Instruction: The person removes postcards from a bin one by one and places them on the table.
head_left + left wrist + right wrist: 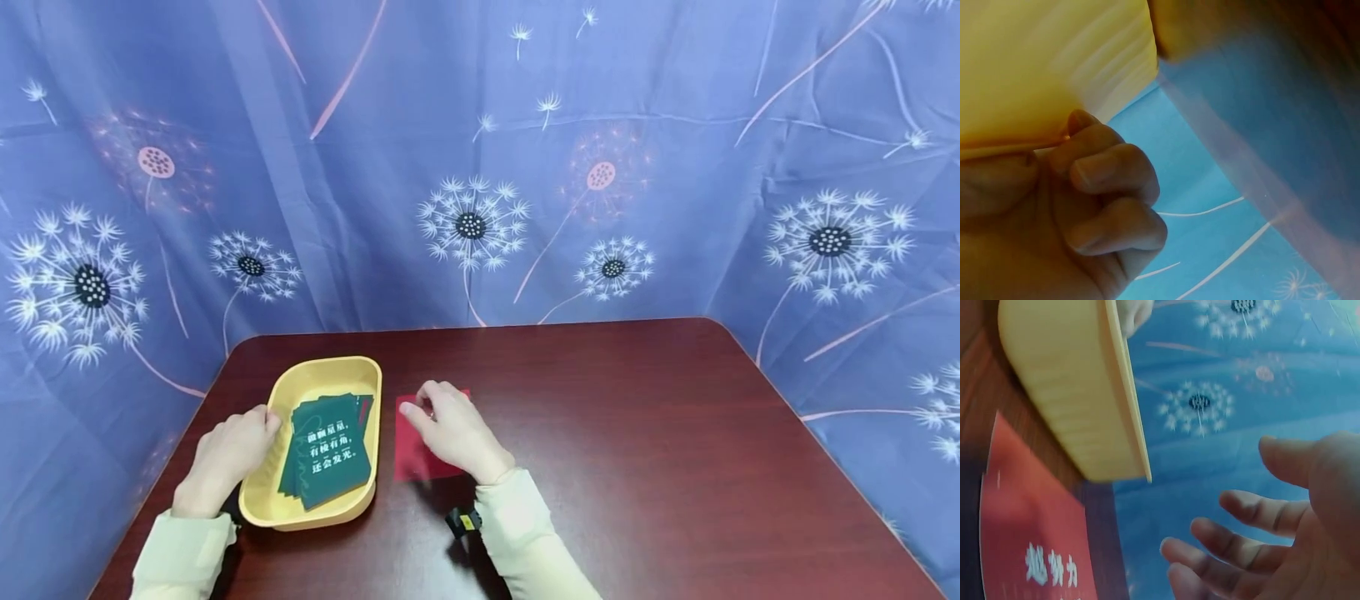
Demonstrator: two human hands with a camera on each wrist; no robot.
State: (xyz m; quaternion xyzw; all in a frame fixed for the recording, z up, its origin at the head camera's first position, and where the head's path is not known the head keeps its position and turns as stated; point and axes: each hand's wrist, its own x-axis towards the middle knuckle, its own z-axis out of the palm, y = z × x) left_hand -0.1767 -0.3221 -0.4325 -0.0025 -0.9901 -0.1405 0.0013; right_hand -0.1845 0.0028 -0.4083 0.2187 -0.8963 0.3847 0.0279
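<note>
My left hand (234,454) grips the left rim of a yellow plastic basin (258,510); in the left wrist view the curled fingers (1116,169) pinch its edge. Inside the basin lies a loose stack of dark green cards (330,454) with white Chinese lettering, and a bit of red shows at the stack's upper right. To the right of the basin, a red card (411,450) with white characters lies flat on the table. Above that card hovers my right hand (457,429), its fingers loosely bent and apart, holding nothing in the right wrist view.
The dark reddish-brown table (637,450) stretches away to the right of my right hand. A blue curtain (525,150) with a dandelion print hangs behind the table and along its sides. A small black device (463,522) is worn at my right wrist.
</note>
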